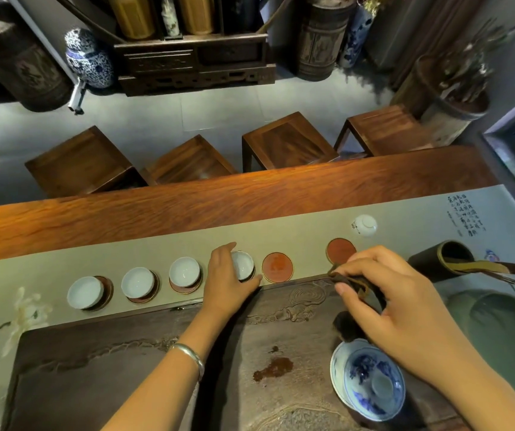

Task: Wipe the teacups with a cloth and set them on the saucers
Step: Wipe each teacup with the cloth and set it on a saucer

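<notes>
While left hand (228, 275) grips teacup (243, 265), right hand (399, 303) pinches cloth (359, 286).

We see white cups (184, 271), red-brown saucers (277, 266), a blue-flowered bowl (368, 381) beside a dark brown cloth (359, 287).

Five teacups (184, 271), six saucers (277, 266).

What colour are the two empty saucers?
Reddish-orange with thin gold rims, on both empty saucers, head view.
</notes>
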A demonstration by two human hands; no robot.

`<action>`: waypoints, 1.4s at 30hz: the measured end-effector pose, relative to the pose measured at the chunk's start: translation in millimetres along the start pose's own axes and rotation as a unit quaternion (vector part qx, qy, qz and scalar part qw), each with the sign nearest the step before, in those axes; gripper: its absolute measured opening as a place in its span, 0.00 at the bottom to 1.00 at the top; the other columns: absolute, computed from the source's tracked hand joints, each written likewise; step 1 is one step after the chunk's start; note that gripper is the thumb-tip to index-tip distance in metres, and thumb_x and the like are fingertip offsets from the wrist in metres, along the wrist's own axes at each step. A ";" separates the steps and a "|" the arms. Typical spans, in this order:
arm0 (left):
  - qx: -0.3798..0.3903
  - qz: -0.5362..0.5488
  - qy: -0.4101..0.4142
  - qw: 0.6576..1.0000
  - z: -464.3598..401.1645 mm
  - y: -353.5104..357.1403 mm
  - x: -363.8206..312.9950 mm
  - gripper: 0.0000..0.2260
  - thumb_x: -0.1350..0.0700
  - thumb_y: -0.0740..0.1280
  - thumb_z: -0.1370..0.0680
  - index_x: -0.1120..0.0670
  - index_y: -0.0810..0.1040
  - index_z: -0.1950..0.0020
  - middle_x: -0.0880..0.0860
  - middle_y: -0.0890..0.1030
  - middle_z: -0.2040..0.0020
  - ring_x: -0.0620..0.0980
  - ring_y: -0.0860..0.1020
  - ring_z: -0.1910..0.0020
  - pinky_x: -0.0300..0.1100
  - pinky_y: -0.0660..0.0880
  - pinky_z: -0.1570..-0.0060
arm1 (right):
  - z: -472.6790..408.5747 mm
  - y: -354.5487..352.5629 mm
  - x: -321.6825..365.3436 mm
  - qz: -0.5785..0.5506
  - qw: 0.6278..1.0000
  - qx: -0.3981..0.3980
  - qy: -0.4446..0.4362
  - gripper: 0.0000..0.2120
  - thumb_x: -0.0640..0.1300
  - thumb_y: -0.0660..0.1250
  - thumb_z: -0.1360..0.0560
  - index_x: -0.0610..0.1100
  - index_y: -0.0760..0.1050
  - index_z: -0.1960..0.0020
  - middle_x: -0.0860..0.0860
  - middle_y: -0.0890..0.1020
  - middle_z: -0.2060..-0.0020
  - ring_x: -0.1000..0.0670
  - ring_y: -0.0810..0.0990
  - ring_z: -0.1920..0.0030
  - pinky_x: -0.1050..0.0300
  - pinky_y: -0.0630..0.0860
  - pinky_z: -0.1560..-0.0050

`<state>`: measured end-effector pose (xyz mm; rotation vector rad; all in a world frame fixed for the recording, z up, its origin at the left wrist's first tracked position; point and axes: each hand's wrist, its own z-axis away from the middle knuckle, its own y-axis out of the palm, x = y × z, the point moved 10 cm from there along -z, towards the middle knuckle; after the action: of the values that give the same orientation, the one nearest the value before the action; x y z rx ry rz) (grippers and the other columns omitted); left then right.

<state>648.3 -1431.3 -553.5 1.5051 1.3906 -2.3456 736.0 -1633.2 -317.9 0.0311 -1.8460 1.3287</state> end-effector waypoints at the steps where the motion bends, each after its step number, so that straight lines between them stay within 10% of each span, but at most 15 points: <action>1: 0.002 0.001 0.011 1.000 0.0 -0.5 -6.8 0.37 0.47 0.77 0.33 0.53 0.64 0.29 0.52 0.69 0.32 0.49 0.68 0.34 0.37 0.63 0.40 | 1.8 -2.3 -0.8 -0.002 1.000 -0.004 0.002 0.07 0.35 0.73 0.30 0.41 0.81 0.53 0.50 0.79 0.57 0.55 0.78 0.56 0.62 0.73 0.55; 18: 0.097 -0.024 0.135 0.986 -33.8 109.2 -147.9 0.32 0.45 0.74 0.30 0.53 0.67 0.31 0.52 0.72 0.34 0.50 0.73 0.36 0.40 0.69 0.41 | 40.9 -73.9 -62.9 -0.012 0.992 -0.101 0.078 0.08 0.35 0.73 0.30 0.41 0.81 0.52 0.51 0.78 0.56 0.57 0.75 0.54 0.74 0.69 0.52; 42: 0.148 -0.075 0.138 0.976 -108.6 258.3 -180.2 0.34 0.48 0.78 0.35 0.58 0.72 0.34 0.57 0.71 0.36 0.57 0.69 0.37 0.45 0.67 0.39 | 13.0 -71.3 -184.6 -0.011 0.991 -0.079 0.111 0.08 0.40 0.70 0.30 0.41 0.81 0.51 0.50 0.78 0.54 0.58 0.75 0.55 0.73 0.70 0.51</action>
<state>938.6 -1586.2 -605.1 1.9324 1.2866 -2.6134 880.5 -1753.5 -380.7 -0.1734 -1.7490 1.1197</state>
